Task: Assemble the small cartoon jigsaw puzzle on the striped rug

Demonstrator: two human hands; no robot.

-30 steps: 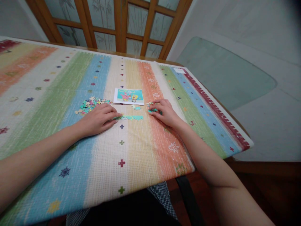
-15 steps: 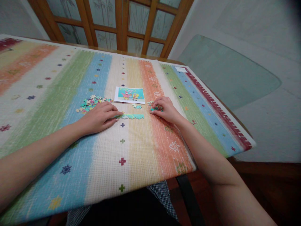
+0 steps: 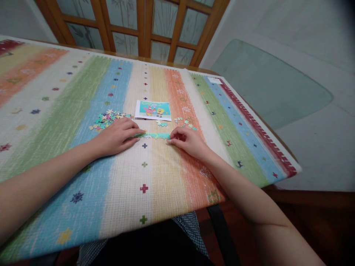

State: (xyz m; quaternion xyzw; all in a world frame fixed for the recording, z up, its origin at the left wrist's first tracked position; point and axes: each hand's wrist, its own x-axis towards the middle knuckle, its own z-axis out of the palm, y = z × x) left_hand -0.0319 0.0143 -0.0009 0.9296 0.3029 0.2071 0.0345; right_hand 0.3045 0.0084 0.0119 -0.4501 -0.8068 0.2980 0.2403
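Left hand (image 3: 118, 135), grip slightly parted, rests at the left end of the puzzle strip (image 3: 156, 135), apparently steadying it on the table (image 3: 127, 195); right hand (image 3: 190, 141) curls at its right end, whether pinching I cannot tell; picture card (image 3: 154, 110) lies just beyond it, presumably for reference.

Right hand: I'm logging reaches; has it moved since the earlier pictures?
Yes: against the picture card, the right hand has shifted left and lower in view, to the puzzle strip.

Glazed wooden doors (image 3: 141, 29) stand between pale walls (image 3: 255, 22)
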